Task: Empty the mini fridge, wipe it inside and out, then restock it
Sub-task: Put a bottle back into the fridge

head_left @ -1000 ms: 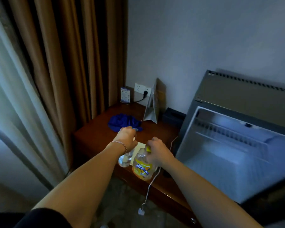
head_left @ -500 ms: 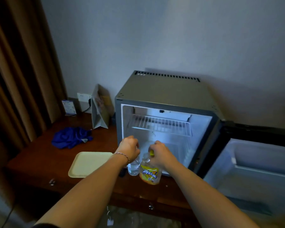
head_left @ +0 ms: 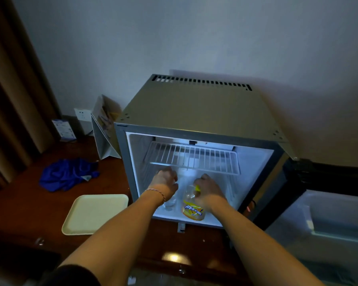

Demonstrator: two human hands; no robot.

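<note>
We look down over our own two bare forearms, which reach forward into an open mini fridge (head_left: pixel 194 112) standing on a dark wooden surface (head_left: pixel 19 207).

At the far left of the surface, near its back edge, a crumpled blue cloth (head_left: pixel 67 175) lies by itself. Nearer the front edge, just left of the fridge, sits a pale tray (head_left: pixel 95 213) with nothing on it.

Inside the fridge, a white wire shelf (head_left: pixel 191 157) spans the upper part of the cavity. Below it, our left hand (head_left: pixel 166 181) is curled around the top of a clear bottle (head_left: pixel 171 201) (mostly hidden under the wrist, so we cannot say more about it). Just to its right, our right hand (head_left: pixel 210 189) grips the neck of a bottle with a yellow label (head_left: pixel 193 209). Both bottles stand upright, long axis vertical, side by side near the front edge of the fridge floor; whether their bases touch it, we cannot tell.

The relation that matters: each bottle hangs directly beneath its own hand, with open floor lying ahead, deeper toward the back wall. We judge this as restocking, each hand setting down its own bottle.

At far right the fridge door (head_left: pixel 329 219) stands swung open.
</note>
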